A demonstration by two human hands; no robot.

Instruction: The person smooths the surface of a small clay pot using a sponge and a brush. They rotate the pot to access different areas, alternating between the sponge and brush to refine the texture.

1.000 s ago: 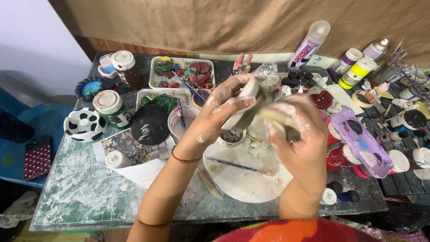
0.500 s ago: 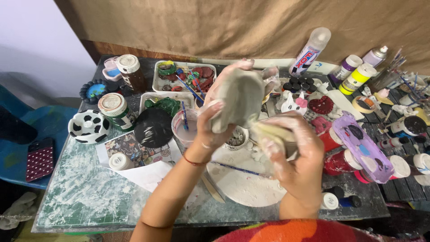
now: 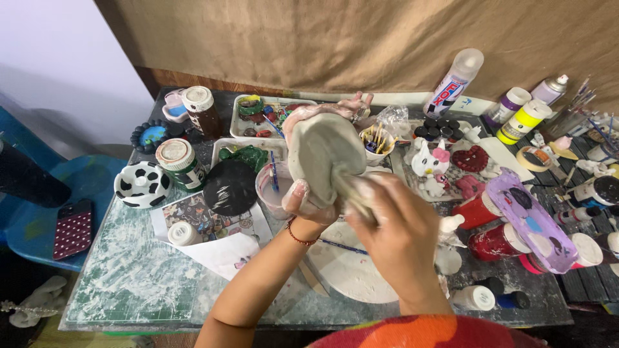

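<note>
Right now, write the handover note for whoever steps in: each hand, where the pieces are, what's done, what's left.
Left hand: holds the grey clay piece up above the table.
Right hand: presses a pale sponge-like pad against the piece's lower edge.
Below: white round board with a thin blue brush on it.
Done: the piece has its shape, surface bare grey.
Left: no paint on it yet.

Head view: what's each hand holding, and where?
Left hand grips the grey clay piece around its edge; right hand presses a clay-smeared tool against it.
</note>
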